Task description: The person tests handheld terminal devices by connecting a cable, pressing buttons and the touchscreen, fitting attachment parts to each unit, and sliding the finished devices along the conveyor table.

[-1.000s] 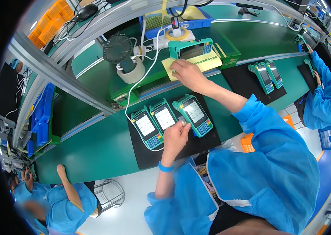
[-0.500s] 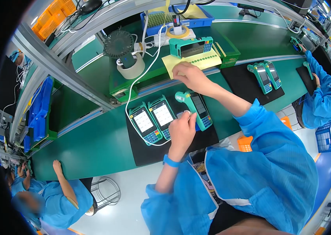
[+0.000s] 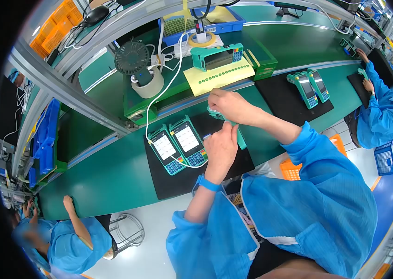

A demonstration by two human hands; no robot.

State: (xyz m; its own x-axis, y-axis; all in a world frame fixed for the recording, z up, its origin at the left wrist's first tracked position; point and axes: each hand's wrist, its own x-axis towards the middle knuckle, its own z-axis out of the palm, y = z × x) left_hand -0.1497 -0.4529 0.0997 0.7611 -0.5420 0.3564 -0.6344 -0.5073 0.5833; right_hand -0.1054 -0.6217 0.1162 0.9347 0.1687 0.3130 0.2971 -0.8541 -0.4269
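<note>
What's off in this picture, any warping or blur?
Head view: wide-angle distortion bows the long green workbench; corners are black. Same view: two rectangular white terminal screens glow, text too small to read; a blurred patch covers a blue-smocked co-worker's head, lower left.

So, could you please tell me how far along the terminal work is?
Powering up looks done on two terminals: their screens are lit. A third is being handled, tipped up at the left hand and right hand. Finishing it probably remains, and green dots on the yellow sheet may await use.
</note>
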